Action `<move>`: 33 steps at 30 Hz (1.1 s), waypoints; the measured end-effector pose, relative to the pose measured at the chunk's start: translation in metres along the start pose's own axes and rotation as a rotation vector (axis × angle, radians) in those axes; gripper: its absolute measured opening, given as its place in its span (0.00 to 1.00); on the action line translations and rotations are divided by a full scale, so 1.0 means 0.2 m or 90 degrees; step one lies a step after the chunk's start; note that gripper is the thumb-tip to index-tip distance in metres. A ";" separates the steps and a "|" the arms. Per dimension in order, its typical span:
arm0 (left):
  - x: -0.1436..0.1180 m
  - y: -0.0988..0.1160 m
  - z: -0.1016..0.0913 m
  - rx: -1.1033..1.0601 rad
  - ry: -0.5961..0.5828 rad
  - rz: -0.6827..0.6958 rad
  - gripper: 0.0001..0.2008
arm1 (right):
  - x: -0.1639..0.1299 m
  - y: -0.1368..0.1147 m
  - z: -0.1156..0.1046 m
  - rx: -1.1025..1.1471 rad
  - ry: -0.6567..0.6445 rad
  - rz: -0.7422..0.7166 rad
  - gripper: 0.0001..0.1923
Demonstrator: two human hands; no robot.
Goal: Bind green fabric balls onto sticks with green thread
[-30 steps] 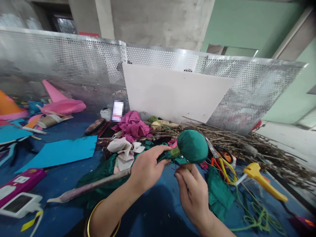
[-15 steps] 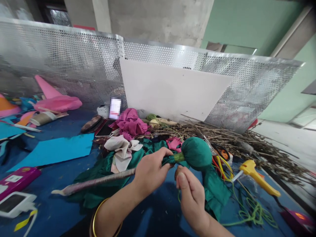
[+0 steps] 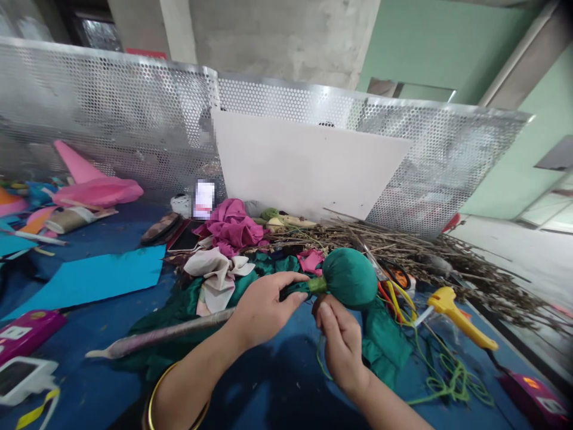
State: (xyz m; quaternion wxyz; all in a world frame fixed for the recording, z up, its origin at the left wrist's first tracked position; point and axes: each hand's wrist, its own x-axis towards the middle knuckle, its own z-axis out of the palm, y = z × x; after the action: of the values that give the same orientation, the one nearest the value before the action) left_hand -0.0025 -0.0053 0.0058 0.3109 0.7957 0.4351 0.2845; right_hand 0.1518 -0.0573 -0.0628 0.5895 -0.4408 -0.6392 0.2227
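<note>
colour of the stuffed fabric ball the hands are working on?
Dark green ball, with lighter green thread wound at its neck. Head view shows it clearly.

Bright, diffuse daylight, soft shadows under the hands (image 3: 304,325). Glare on perforated metal screen (image 3: 111,113). Strong wide-angle warp at edges, corners dark; centre sharp.

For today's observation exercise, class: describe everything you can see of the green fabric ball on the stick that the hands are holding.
The green fabric ball is a round, smooth, slightly shiny dark green bundle, gathered at its neck and bound with lighter green thread. It lies roughly level above the blue table, ball end pointing right. The left hand grips the cloth-covered stem just behind the neck; the right hand pinches at the binding from below. A long wrapped stick trails left from the left hand.
</note>
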 end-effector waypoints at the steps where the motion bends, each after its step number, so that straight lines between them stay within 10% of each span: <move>1: 0.00 -0.01 -0.01 -0.009 -0.010 0.006 0.16 | 0.00 0.01 0.00 0.010 0.007 0.019 0.18; 18: 0.00 -0.06 -0.02 0.130 -0.074 0.056 0.16 | -0.02 -0.05 0.04 -0.083 -0.188 -0.108 0.10; 33: 0.00 -0.03 0.00 0.293 -0.166 0.102 0.12 | 0.12 -0.23 -0.16 -0.417 -0.056 -0.204 0.10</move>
State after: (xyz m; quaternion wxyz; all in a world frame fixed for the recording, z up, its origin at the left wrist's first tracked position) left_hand -0.0052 -0.0037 0.0017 0.1519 0.9072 0.3803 0.0966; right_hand 0.1700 -0.0687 -0.0060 0.4168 -0.4902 -0.7623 -0.0702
